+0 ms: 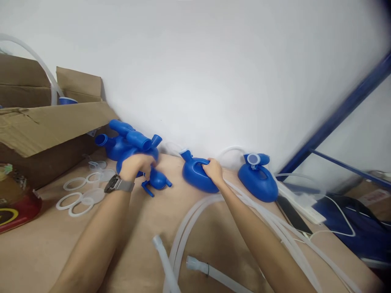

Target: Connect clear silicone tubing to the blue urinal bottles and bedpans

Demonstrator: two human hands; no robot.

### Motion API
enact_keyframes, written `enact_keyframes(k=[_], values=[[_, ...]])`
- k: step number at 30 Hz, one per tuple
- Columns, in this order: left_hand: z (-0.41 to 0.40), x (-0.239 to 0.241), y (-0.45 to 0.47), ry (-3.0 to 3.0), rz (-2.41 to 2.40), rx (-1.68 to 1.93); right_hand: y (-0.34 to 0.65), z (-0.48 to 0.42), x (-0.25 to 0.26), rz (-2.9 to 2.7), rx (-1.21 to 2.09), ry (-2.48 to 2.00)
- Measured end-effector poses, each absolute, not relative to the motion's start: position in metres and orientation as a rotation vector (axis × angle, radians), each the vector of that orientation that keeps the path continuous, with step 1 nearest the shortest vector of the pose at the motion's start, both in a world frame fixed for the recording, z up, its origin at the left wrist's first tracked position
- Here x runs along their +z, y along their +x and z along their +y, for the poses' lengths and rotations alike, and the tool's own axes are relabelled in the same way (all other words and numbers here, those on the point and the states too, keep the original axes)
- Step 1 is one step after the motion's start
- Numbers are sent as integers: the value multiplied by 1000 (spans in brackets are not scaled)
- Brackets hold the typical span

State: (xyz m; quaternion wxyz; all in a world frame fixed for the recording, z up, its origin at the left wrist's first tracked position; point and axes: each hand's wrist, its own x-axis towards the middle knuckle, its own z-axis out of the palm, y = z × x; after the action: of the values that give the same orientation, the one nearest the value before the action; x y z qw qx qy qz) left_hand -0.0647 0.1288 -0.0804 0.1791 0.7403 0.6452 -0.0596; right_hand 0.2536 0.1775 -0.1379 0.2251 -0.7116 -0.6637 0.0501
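My right hand (214,171) is closed round the handle of a blue urinal bottle (195,175), which rests on its side on the table with its white-rimmed neck toward the upper left. My left hand (137,167), with a watch on the wrist, has its fingers curled at a small blue rounded part with a spout (158,180). Its fingertips are partly hidden behind the part. Just behind that hand lie several blue urinal bottles (122,146) heaped together. Another blue urinal bottle (258,183) with a white cap stands to the right.
Clear tubes (186,232) with end connectors (195,263) curve across the table. White rings (75,184) and clear discs lie at left, beside a cardboard box (61,126) and a red-labelled container (18,207). A power strip (302,203), a dark phone (293,215) and a blue metal frame (336,114) are right.
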Motion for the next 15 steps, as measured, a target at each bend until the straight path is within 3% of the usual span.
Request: enact_keyframes(k=[6, 15], values=[[144, -107, -32, 2016, 1750, -394, 252, 177, -133, -1772, 251, -1990], [147, -106, -40, 2144, 1671, -265, 289, 109, -76, -2130, 599, -1597]])
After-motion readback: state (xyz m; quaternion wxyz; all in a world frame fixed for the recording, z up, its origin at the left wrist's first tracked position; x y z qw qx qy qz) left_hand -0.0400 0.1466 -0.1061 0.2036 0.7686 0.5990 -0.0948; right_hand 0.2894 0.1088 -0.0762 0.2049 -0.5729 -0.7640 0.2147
